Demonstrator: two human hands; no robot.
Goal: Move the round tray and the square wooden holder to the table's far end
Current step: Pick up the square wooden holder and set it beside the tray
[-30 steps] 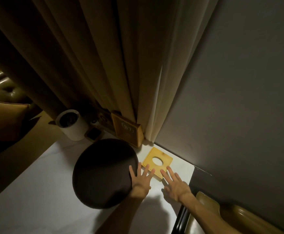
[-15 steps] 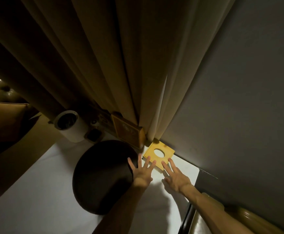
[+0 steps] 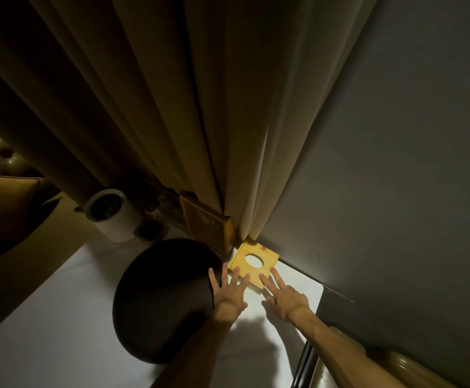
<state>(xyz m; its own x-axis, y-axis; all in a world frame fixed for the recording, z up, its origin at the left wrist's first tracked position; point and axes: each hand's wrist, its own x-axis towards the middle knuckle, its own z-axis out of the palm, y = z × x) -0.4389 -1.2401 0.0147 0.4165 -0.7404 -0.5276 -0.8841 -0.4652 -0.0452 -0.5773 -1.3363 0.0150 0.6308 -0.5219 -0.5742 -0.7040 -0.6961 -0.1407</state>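
My left hand point(image 3: 229, 294) and right hand point(image 3: 282, 296) lay flat, fingers spread, gripping nothing, fingertips on the square wooden holder point(image 3: 253, 263). It sat flat, one corner pointing into the table's point(image 3: 60, 331) far corner. The round tray point(image 3: 162, 299) lay just left.

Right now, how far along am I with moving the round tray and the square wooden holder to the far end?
Nearly done. The round tray already lies near the far end, by the white cylinder. In hand: your left hand and right hand, fingers spread flat, are at the near edge of the square wooden holder, which sits in the far corner by the curtain. Left: let go.
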